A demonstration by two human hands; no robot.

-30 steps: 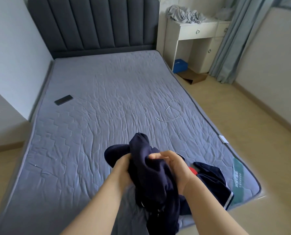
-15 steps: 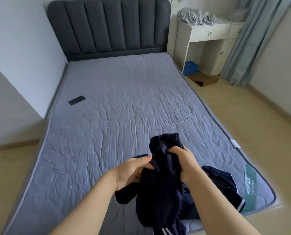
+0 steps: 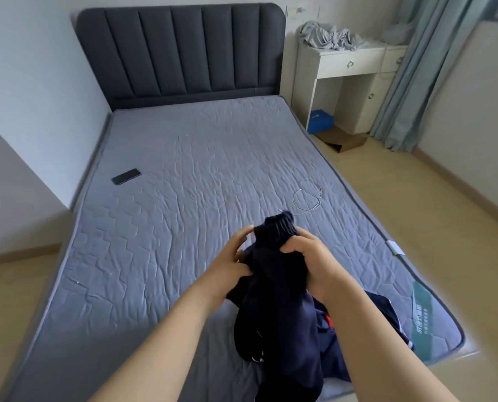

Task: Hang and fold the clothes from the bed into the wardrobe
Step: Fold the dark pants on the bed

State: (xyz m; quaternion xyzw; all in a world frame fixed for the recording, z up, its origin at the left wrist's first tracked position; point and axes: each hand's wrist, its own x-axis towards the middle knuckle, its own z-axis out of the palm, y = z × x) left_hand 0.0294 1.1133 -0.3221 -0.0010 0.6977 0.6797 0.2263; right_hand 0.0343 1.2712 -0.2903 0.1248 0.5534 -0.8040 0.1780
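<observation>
A dark navy garment (image 3: pixel 279 309) with a ribbed cuff at its top hangs bunched above the foot of the bed (image 3: pixel 184 198). My left hand (image 3: pixel 230 262) grips its left side with the fingers curled into the cloth. My right hand (image 3: pixel 308 259) clutches the fabric just below the cuff. More navy clothing (image 3: pixel 387 317) with white trim and a red patch lies on the mattress under my right forearm. No wardrobe is in view.
A black phone (image 3: pixel 125 176) lies near the bed's left edge, a white cable (image 3: pixel 307 195) at mid-right. A white desk (image 3: pixel 346 74) with crumpled grey cloth (image 3: pixel 329 37) stands beside the headboard, a blue box (image 3: pixel 320 121) and cardboard under it. Curtains (image 3: pixel 410 76) hang at right.
Both hands have worked along the navy garment, so the ribbed cuff now sticks up between them. My view has shifted left and tilted up, showing the whole headboard.
</observation>
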